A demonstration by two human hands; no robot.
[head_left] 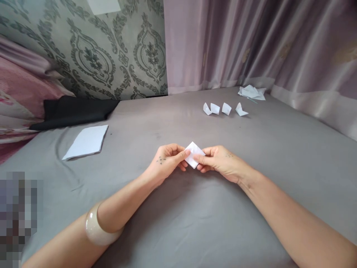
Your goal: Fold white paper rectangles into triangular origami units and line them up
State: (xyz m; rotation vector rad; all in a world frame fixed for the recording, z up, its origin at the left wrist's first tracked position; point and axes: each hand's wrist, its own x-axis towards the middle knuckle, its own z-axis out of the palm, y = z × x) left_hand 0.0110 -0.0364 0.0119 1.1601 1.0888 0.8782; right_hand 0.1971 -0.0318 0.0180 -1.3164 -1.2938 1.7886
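Observation:
A small square of folded white paper [193, 155] is held up between my two hands, one corner pointing up. My left hand [170, 160] pinches its left corner, thumb on the front and fingers behind. On the opposite corner, my right hand [216, 159] grips the paper the same way, its thumb lying across the front. The back of the paper and parts of the fingers behind it are hidden. A pale bangle [100, 227] sits round my left forearm.
Several folded white paper pieces [226, 108] stand beyond my hands on the grey sheet [156, 123]. Farther right lies a pile of white papers [252, 92]. A stack of white sheets [86, 142] is at the left, near a black cloth [78, 111]. Curtains [217, 44] hang behind.

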